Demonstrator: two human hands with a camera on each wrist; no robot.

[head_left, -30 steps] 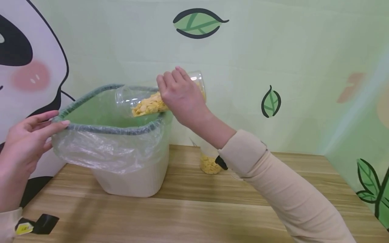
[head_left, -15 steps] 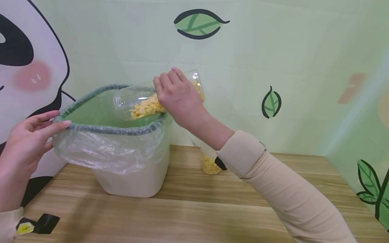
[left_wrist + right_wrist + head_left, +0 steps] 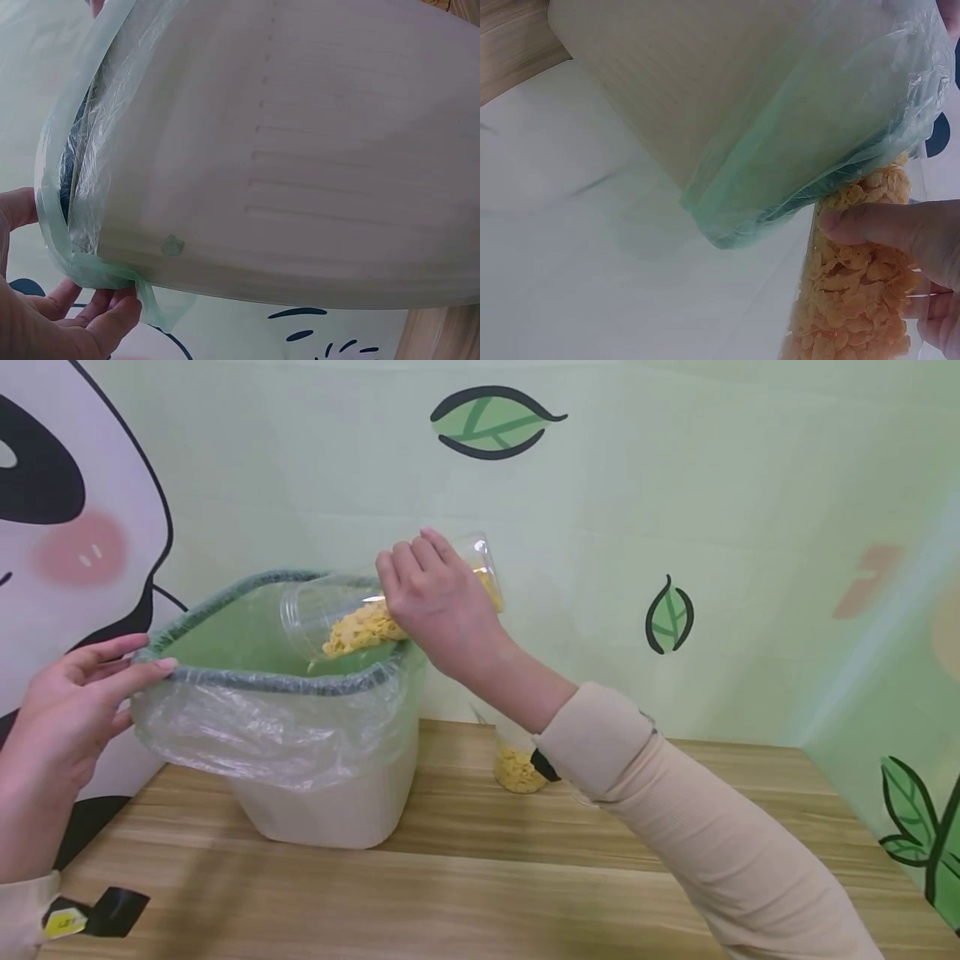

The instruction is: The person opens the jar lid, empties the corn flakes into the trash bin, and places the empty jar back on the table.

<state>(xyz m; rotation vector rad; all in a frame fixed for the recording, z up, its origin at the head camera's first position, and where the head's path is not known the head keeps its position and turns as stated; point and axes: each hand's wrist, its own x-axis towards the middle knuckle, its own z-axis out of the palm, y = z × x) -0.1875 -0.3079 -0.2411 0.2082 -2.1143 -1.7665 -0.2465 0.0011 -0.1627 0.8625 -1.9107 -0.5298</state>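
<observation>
At bin [image 3: 322,810]: hands [image 3: 75,706] [image 3: 442,602] grip rim [image 3: 300,682] (left), tilted flake jar [image 3: 341,620] (right).

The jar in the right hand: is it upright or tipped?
Tipped: the jar slants, its mouth over the bin and lower than its base, with flakes lying along its side.

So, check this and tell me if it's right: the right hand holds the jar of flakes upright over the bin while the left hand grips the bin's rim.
Not quite: the jar of flakes isn't upright; the head view shows it tipped almost onto its side over the bin. The rest stands: the right hand holds it, and the left hand grips the rim.
</observation>
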